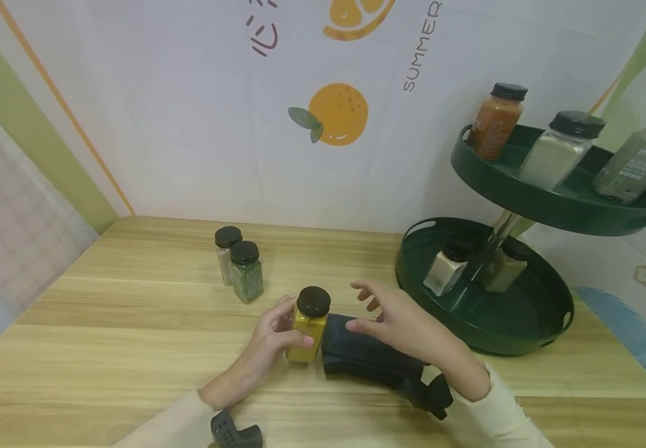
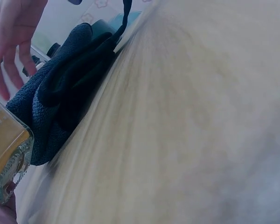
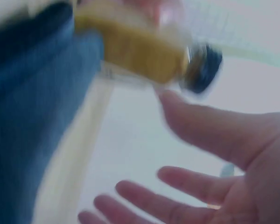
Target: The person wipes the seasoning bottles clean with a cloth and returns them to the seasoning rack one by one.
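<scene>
By the left hand (image 1: pixel 267 342), a square-sided glass jar (image 1: pixel 302 348) with yellow contents and a black lid is gripped; nothing is held by the right hand (image 1: pixel 398 317), its fingers loosely parted above a dark cloth (image 1: pixel 370 351). (Whether the jar is touched by the surface (image 1: pixel 132 298) cannot be told.) The space between jar and two-tier green rack (image 1: pixel 524 320) is partly taken up by the cloth. Farther back, a green-flecked jar (image 1: pixel 248 283) and a paler jar (image 1: pixel 224 258) are seen close together; further jars (image 1: pixel 496 127) are carried on both tiers.

Left grip (image 1: pixel 269 338) holds yellow jar (image 1: pixel 308 325) (black-lidded).
</scene>
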`<state>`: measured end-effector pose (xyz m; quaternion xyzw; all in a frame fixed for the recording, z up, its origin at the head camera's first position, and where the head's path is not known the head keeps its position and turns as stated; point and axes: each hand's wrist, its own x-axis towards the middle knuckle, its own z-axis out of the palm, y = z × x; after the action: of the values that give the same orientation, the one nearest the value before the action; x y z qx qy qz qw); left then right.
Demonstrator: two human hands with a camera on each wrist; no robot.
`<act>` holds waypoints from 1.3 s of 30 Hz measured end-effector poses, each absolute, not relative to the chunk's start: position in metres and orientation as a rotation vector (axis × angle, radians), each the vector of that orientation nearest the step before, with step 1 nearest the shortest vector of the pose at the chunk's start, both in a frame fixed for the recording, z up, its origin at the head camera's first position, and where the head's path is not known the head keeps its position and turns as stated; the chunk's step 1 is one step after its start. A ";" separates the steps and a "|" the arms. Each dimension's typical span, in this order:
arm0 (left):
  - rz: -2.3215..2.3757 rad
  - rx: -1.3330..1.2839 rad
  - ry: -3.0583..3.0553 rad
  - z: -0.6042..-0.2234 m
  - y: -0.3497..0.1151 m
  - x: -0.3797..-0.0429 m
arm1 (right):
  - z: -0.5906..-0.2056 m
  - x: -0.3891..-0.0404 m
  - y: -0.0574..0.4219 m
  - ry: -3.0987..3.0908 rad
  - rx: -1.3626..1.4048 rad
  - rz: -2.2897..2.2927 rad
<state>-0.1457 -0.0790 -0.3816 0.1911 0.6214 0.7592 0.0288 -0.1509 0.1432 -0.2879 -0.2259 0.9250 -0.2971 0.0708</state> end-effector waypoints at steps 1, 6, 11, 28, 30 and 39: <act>2.348 0.588 1.913 -0.382 -0.078 -0.146 | -0.285 -0.153 0.148 2.820 -0.645 -0.851; 2.350 0.563 1.913 -0.382 -0.076 -0.147 | -0.272 -0.162 0.177 2.951 -0.501 -0.629; 2.345 0.533 1.927 -0.381 -0.075 -0.148 | -0.266 -0.168 0.211 2.922 -0.379 -0.428; 2.414 0.455 1.841 -0.364 -0.072 -0.150 | -0.270 -0.182 0.253 2.796 -0.475 -0.243; 2.383 0.443 1.890 -0.357 -0.071 -0.153 | -0.271 -0.181 0.256 2.776 -0.481 -0.286; 2.240 0.435 2.142 -0.318 -0.041 -0.174 | -0.266 -0.177 0.280 2.631 -0.326 -0.377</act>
<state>-0.1736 -0.0409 -0.3183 0.1389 0.6844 0.7157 0.0057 -0.1768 0.2796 -0.2658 -0.1185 0.9562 -0.1370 0.2297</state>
